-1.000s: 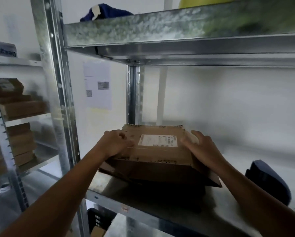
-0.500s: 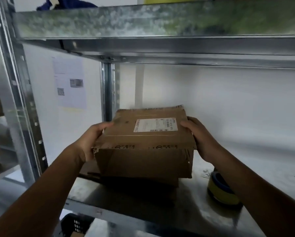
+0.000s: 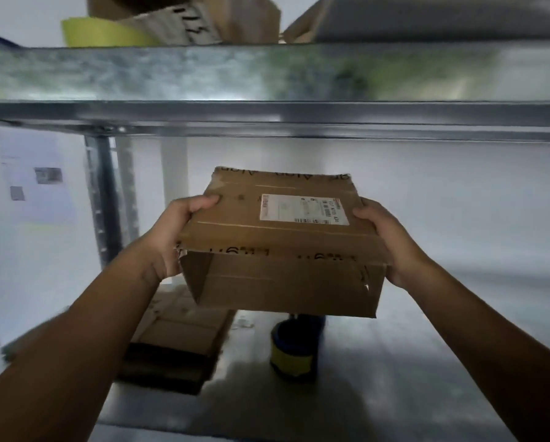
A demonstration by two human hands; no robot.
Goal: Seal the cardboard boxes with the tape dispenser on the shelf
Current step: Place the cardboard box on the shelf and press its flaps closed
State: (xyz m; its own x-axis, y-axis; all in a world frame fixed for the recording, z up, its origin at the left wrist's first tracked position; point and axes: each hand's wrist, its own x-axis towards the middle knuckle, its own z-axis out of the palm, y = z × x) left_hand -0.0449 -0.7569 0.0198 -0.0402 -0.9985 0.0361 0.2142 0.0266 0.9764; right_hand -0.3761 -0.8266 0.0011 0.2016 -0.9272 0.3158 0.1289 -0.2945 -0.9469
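Box (image 3: 277, 247) was in the air, clear of the shelf (image 3: 404, 362) and well under the beam (image 3: 267, 119) above. Left hand (image 3: 178, 240) clamped the left side, fingers curled over the top edge. Right hand (image 3: 391, 247) did the same on the right, palm flat to the wall. A firm two-sided hold, box close to level, label (image 3: 302, 208) up.

The top panel looked loose along the near edge, gaping at the left corner, so no seal there yet by my reading. The blue-and-yellow thing below, most likely the dispenser (image 3: 294, 355), sat on the shelf right under the box, with flat cardboard (image 3: 178, 327) just to its left.

The smart play was to set the box down on bare shelf beside the dispenser, not on it. Keeping both sides squeezed would stop the flaps springing. Then one hand pins the seam shut while the other goes for the tape
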